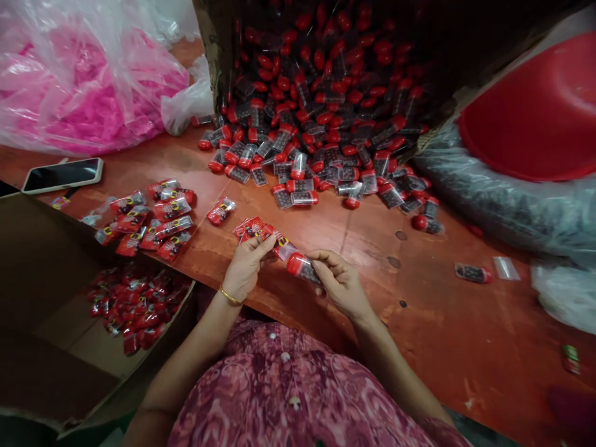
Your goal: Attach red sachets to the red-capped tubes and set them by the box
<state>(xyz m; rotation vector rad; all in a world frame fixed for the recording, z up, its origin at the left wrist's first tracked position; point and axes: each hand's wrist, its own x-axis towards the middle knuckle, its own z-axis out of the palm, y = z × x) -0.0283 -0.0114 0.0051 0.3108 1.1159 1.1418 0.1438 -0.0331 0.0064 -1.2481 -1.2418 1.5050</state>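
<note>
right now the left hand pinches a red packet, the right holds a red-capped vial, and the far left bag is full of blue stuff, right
No: the head view shows the bag filled with pink stuff, not blue. The left hand does pinch a red packet, the right hand a red-capped vial.

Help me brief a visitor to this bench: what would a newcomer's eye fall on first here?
The heap of red-capped vials spilling from a tipped cardboard box at the top centre strikes first. Next come the left hand pinching red packets and the right hand holding a vial at the near edge of the table. A pink-filled plastic bag sits at the top left.
</note>
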